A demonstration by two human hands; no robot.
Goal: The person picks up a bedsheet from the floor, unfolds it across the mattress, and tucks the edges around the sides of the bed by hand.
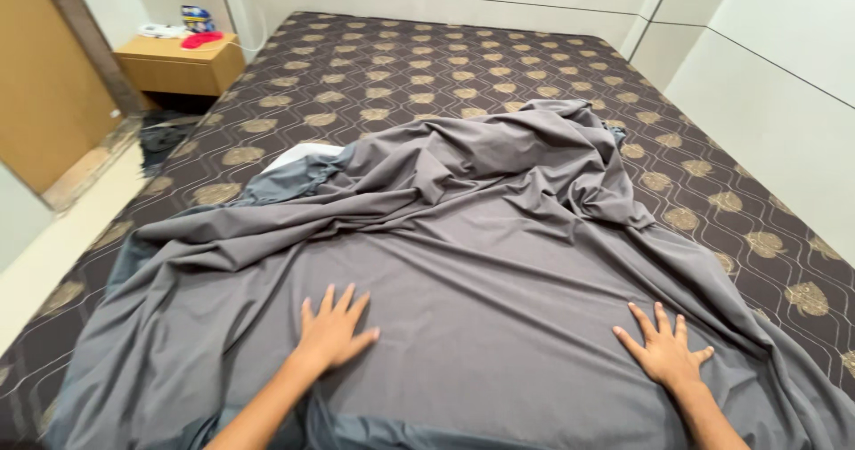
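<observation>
The grey bed sheet lies on the mattress, which carries a dark brown cover with a repeating gold emblem pattern. The sheet covers the near part of the mattress. Its near portion lies fairly flat; its far portion is bunched into a creased heap at about the middle of the mattress. A lighter, whitish patch shows at the left edge of the heap; what it is cannot be told. The far part of the mattress is uncovered.

The left hand rests palm down on the flat portion of the sheet, left of the sheet's centre. The fingers are spread and extended. It grips nothing.

The right hand rests palm down on the sheet, near the sheet's right edge. The fingers are likewise spread flat. It grips nothing. The two hands are well apart.

A wooden bedside cabinet stands just beside the far left corner of the mattress. Small items lie on its top, among them a red object. Pale wall panels run along the right side and far end of the mattress.
</observation>
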